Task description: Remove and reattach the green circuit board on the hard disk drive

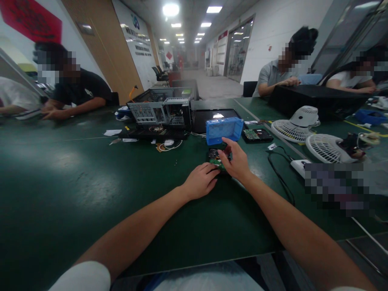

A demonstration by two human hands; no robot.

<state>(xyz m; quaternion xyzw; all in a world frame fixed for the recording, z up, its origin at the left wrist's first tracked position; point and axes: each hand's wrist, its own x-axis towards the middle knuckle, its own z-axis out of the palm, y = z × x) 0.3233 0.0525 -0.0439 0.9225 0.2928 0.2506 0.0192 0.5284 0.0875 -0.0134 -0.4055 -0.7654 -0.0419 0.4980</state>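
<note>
A small black device with an exposed green circuit board (216, 162) lies on the table in front of me. My left hand (201, 180) holds its near left side, with the fingertips on the edge of the board. Over the device's right side is my right hand (237, 161), its thumb and index finger apart. Nothing shows clearly between them, and its other fingers are partly hidden. Just behind the device, a blue plastic bin (224, 131) stands tipped with its opening toward me. Part of the device is covered by my hands.
An opened computer case (160, 113) stands behind on the left, by a dark flat panel (200, 120). Another black device with a board (257, 135) lies right of the bin. White fan parts (292, 129), a power strip (300, 165) and a black cable (279, 173) are rightward. Several people sit around.
</note>
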